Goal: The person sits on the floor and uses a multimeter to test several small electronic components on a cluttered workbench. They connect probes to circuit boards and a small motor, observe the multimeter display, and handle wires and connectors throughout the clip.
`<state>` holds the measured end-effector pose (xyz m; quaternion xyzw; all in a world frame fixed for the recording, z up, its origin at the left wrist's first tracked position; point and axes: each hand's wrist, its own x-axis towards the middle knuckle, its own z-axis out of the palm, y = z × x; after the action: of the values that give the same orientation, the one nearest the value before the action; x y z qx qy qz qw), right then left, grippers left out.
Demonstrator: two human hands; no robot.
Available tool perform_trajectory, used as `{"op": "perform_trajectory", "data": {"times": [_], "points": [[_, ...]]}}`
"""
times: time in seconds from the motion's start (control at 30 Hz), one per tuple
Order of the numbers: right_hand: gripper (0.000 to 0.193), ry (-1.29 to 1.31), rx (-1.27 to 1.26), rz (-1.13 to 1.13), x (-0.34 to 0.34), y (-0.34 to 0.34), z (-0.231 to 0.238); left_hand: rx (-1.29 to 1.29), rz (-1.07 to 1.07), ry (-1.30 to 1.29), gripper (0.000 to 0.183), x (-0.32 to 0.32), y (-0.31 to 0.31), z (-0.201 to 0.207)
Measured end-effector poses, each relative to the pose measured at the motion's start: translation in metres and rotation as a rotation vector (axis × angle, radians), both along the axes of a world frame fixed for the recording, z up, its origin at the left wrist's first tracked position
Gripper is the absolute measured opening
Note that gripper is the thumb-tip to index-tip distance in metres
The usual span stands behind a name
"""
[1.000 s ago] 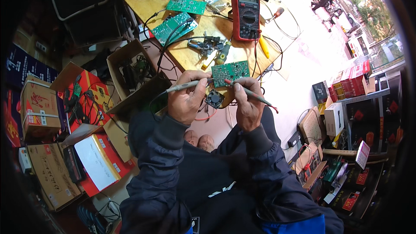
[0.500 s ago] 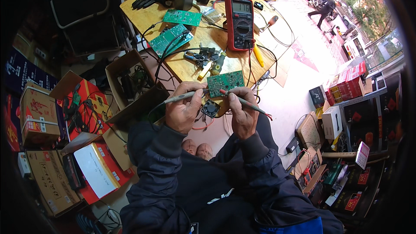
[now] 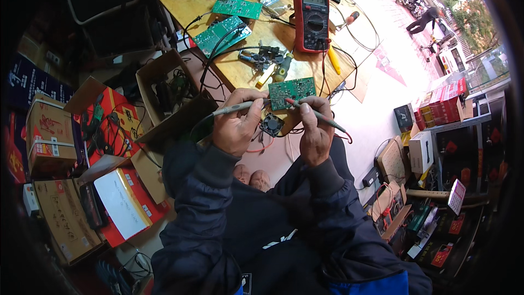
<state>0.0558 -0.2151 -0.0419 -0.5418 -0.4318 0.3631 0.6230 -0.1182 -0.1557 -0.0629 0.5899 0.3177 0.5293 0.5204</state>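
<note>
A small green circuit board [image 3: 304, 88] lies at the near edge of the wooden table, its soldered side up. My left hand [image 3: 236, 128] pinches a grey test probe [image 3: 233, 108], tip at the board's left edge. In my right hand [image 3: 315, 139] is a second test probe [image 3: 329, 120] with a red tip end, pointing at the board's lower middle. Whether either tip touches a solder joint is too small to tell. Just below the board sits a small black fan [image 3: 271, 125]. Beyond it stands a red multimeter [image 3: 311, 19] with a lit display and leads plugged in.
Two larger green boards [image 3: 221, 35] lie farther left on the table [image 3: 243, 79], near a screwdriver [image 3: 283, 67] and loose parts. A yellow-handled tool [image 3: 334, 61] rests beside the multimeter. Open cardboard boxes [image 3: 155, 74] stand at left; red cartons [image 3: 442, 104] at right. A person bends outside.
The view has shifted a little, so the table and meter sit higher and farther right. The meter's reading differs. Both hands keep their probes at the board.
</note>
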Motion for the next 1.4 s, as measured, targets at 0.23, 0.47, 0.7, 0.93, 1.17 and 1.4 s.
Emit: {"op": "perform_trajectory", "data": {"times": [0.23, 0.47, 0.7, 0.93, 1.17, 1.4], "points": [[0.019, -0.069, 0.121, 0.045, 0.001, 0.005, 0.001, 0.019, -0.013, 0.029, 0.013, -0.003, 0.002, 0.001], [0.016, -0.169, 0.094, 0.041, 0.004, 0.009, 0.003, 0.047, -0.008, 0.042, 0.013, -0.003, 0.002, 0.0], [0.014, -0.188, 0.082, 0.034, 0.003, 0.01, 0.003, 0.048, -0.019, -0.006, 0.013, -0.001, 0.003, -0.006], [0.012, -0.145, 0.08, 0.048, 0.002, 0.011, 0.003, 0.025, -0.024, -0.021, 0.013, 0.0, 0.003, -0.006], [0.014, -0.188, 0.093, 0.047, 0.002, 0.01, 0.006, 0.03, -0.024, -0.01, 0.014, -0.001, 0.003, -0.003], [0.014, -0.243, 0.08, 0.039, 0.004, 0.009, 0.007, 0.065, 0.076, -0.021, 0.011, 0.003, 0.003, -0.003]]}}
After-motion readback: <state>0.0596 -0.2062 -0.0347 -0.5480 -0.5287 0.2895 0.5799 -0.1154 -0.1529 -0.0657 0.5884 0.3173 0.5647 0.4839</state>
